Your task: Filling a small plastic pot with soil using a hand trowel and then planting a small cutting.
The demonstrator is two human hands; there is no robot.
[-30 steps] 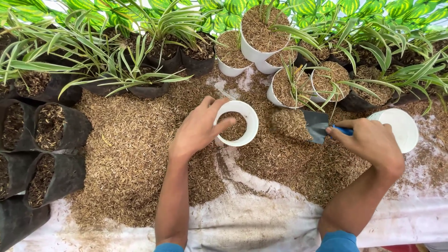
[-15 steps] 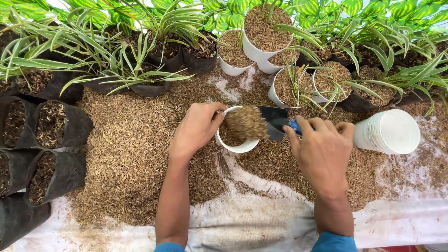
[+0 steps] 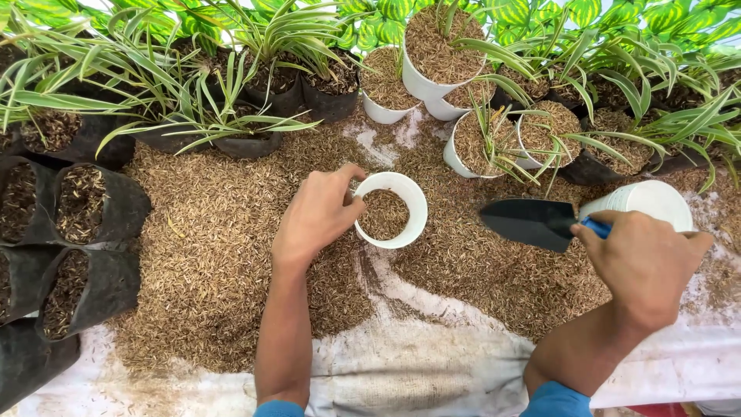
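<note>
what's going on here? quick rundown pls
A person is at work over a spread of dry husk mix on a white sheet. The left hand grips the rim of a small white pot, which is partly filled with the husk. The right hand holds a black trowel by its blue handle; the blade is empty and held off to the pot's right. A stack of empty white pots lies beside that hand, with potted green plants behind.
</note>
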